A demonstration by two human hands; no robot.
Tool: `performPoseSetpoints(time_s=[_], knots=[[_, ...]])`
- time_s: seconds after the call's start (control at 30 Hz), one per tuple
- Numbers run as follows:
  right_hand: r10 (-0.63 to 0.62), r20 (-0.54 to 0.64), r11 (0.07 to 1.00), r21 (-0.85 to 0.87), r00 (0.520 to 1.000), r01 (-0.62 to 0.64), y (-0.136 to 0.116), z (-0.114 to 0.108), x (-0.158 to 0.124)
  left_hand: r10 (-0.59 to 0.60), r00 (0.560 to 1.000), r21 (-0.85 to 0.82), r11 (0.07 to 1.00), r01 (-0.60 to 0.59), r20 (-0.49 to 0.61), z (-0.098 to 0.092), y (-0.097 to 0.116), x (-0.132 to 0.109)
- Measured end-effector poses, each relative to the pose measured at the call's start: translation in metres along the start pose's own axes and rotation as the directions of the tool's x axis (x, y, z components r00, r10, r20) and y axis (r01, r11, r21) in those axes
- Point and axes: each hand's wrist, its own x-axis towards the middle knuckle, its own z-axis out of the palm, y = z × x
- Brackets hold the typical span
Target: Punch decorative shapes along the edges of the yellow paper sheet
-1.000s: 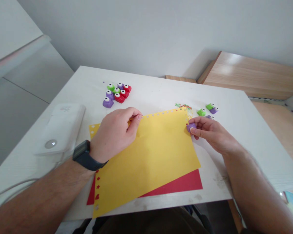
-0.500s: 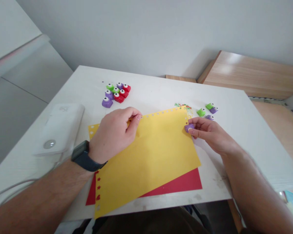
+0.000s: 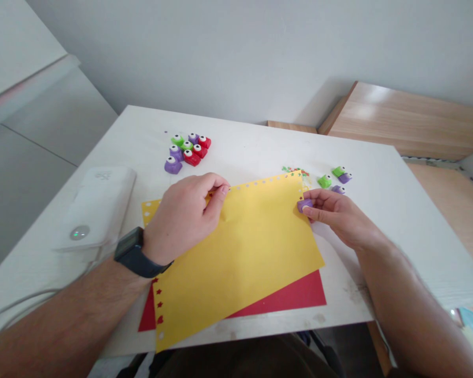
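A yellow paper sheet (image 3: 244,252) lies askew on a red sheet (image 3: 299,294) on the white table (image 3: 378,173). Punched holes run along the yellow sheet's far and left edges. My left hand (image 3: 185,215), with a dark watch on the wrist, pinches the yellow sheet's far edge with closed fingers. My right hand (image 3: 335,212) is closed on a small purple paper punch (image 3: 304,205) set on the sheet's right edge near the far corner.
Several green, purple and red punches (image 3: 187,149) cluster at the far left of the table. Three more punches (image 3: 335,178) and paper confetti (image 3: 297,171) lie beyond my right hand. A white device (image 3: 98,207) with a cable sits at left. Wooden furniture (image 3: 410,121) stands at right.
My right hand has shifted the purple punch slightly left onto the yellow sheet's edge. The yellow sheet has shifted a little. My left hand has stayed put.
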Motion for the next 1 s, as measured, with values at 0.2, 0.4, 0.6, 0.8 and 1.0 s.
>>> performPoseSetpoints(time_s=[0.2,0.4,0.6,0.8,1.0], knots=[[-0.011,-0.004,0.999,-0.040,1.000,0.011,-0.0007,0.0003,0.0000,-0.009,1.000,-0.003,1.000,0.009,0.004,-0.0011,0.0010,-0.0007],[-0.009,0.001,1.000,-0.018,1.000,0.009,-0.0011,0.0011,0.0002,-0.011,1.000,0.003,1.000,0.011,0.010,-0.0016,0.0014,-0.0008],[-0.013,0.005,1.000,-0.029,1.000,0.013,-0.0011,0.0014,0.0001,-0.014,1.000,0.002,1.000,0.014,0.001,-0.0017,0.0017,-0.0011],[-0.008,-0.008,1.000,-0.025,1.000,0.008,-0.0014,0.0020,-0.0001,-0.003,1.000,-0.007,1.000,0.003,0.007,-0.0019,0.0016,-0.0013],[-0.011,-0.017,1.000,-0.029,1.000,0.011,-0.0016,0.0026,0.0005,-0.010,1.000,-0.003,1.000,0.010,0.007,-0.0015,0.0018,-0.0011]])
